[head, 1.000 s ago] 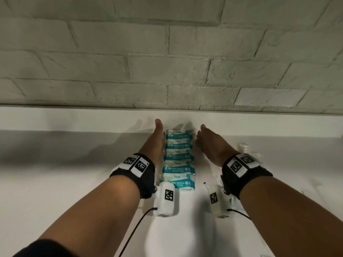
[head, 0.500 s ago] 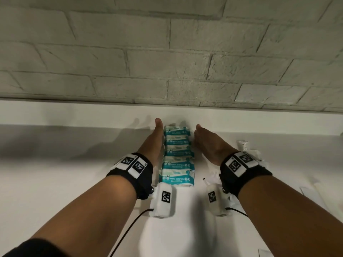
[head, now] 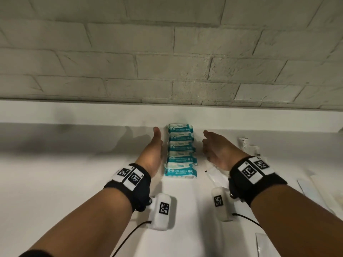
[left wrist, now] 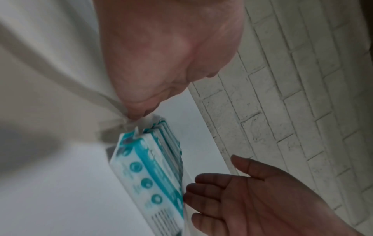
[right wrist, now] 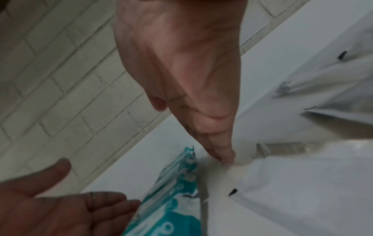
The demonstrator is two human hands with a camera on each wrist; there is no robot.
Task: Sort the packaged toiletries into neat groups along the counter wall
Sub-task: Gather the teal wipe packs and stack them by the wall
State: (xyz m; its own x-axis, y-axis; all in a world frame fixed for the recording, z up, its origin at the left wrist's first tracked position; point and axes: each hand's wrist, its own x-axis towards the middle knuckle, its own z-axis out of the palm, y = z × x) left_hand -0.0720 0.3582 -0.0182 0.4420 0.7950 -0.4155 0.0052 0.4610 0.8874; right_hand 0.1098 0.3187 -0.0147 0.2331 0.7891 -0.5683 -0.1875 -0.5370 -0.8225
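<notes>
A row of several teal-and-white mini wipes packs (head: 181, 153) runs from the counter's back ledge toward me. My left hand (head: 155, 145) lies flat and straight-fingered close along the row's left side. My right hand (head: 212, 145) is open with relaxed fingers, a small gap away from the row's right side. In the left wrist view the wipes (left wrist: 149, 167) stand on edge with the right hand (left wrist: 252, 199) beyond them. The right wrist view shows the wipes (right wrist: 171, 199) between the left hand (right wrist: 60, 207) and the right hand (right wrist: 191, 79). Neither hand holds anything.
Clear flat packets (head: 215, 173) lie on the white counter just right of the row, under my right wrist. A small white sachet (head: 243, 141) sits near the ledge and more flat packets (head: 311, 190) lie further right. A grey brick wall (head: 167, 62) rises behind the white ledge (head: 92, 112).
Both hands were pressed against the sides of the wipes row; the right hand has drawn off to the right, leaving a gap, and the left has eased slightly away.
</notes>
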